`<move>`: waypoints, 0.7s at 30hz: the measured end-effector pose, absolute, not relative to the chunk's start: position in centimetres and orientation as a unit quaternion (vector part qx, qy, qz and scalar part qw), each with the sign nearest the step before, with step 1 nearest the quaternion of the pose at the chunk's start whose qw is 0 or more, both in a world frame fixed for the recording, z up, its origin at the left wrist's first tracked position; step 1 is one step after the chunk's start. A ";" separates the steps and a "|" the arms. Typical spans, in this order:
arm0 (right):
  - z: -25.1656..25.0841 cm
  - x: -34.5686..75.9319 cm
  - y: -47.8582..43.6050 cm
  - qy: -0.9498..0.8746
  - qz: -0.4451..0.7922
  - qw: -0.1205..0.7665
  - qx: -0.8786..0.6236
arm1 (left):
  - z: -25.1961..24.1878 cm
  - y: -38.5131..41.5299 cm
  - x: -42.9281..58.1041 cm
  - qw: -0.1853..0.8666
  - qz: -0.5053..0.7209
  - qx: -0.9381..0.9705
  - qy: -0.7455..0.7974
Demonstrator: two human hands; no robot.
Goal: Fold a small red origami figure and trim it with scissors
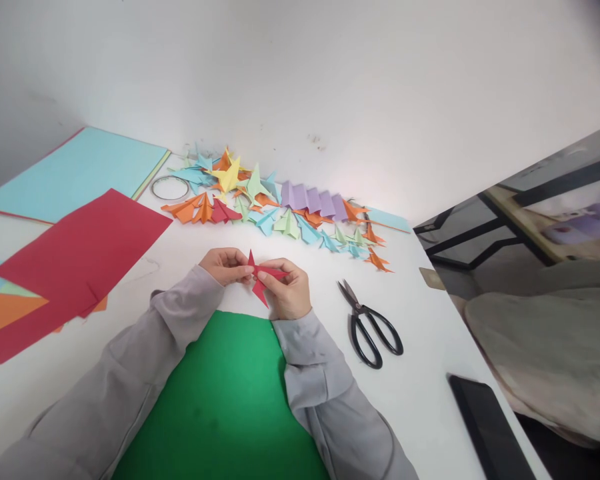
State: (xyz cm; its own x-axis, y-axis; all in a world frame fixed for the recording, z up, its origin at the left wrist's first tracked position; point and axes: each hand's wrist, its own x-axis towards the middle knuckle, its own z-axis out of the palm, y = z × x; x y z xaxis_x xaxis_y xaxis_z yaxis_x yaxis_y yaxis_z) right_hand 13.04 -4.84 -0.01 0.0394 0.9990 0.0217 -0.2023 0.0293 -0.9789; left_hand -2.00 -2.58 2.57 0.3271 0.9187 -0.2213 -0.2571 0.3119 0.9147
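Observation:
Between my two hands is a small folded red paper star, its points sticking up, down and to the right. My left hand pinches its left side between thumb and fingers. My right hand grips its right side, the thumb pressed on the middle of the paper. Both hands are just above the white table, beyond a green board or mat that lies under my forearms. Parts of the star are covered by my fingers.
Scissors with black handles lie right of my hands, a black phone farther right. Folded paper shapes line the wall. Red paper sheets, blue sheets and a ring are on the left.

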 end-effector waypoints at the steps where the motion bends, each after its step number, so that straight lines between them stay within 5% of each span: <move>1: -0.1 13.1 -4.8 -0.444 0.533 0.563 -0.450 | 2.7 -2.6 -2.0 0.708 0.409 0.409 0.405; 21: 0.0 13.1 -4.9 -0.461 0.514 0.555 -0.464 | 2.5 -2.7 -1.7 0.674 0.413 0.428 0.439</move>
